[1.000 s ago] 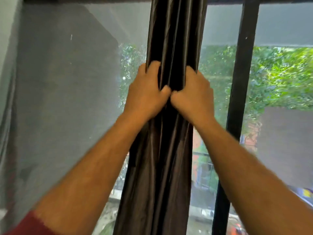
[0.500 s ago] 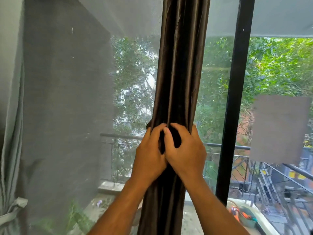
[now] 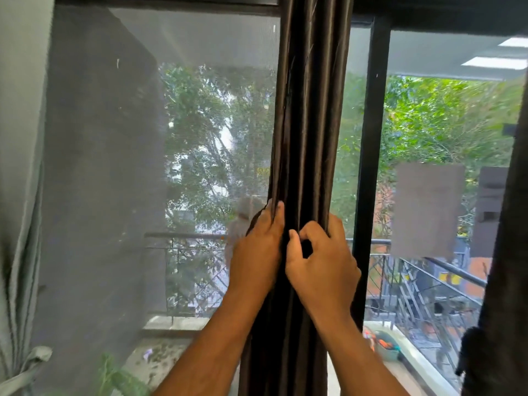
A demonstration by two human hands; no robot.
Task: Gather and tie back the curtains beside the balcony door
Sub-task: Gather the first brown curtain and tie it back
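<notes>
A dark brown curtain point(image 3: 310, 124) hangs bunched into a narrow column in the middle of the view, in front of the balcony door. My left hand point(image 3: 258, 252) grips its left edge, with the fingers wrapped into the folds. My right hand point(image 3: 323, 264) holds the right side at about the same height, thumb and forefinger pinching a fold. The two hands touch at the curtain's middle. No tie-back band is visible on this curtain.
A black door frame post point(image 3: 370, 167) stands just right of the curtain. A grey curtain point(image 3: 20, 252) hangs at the far left with a tie point(image 3: 27, 370) near its bottom. Another dark curtain point(image 3: 505, 281) fills the right edge. The balcony railing point(image 3: 188, 235) lies beyond the mesh screen.
Both hands have slid down the curtain from high up to mid-height, and the view has tilted to show more of the door. The right hand's fingers have loosened into a pinch.
</notes>
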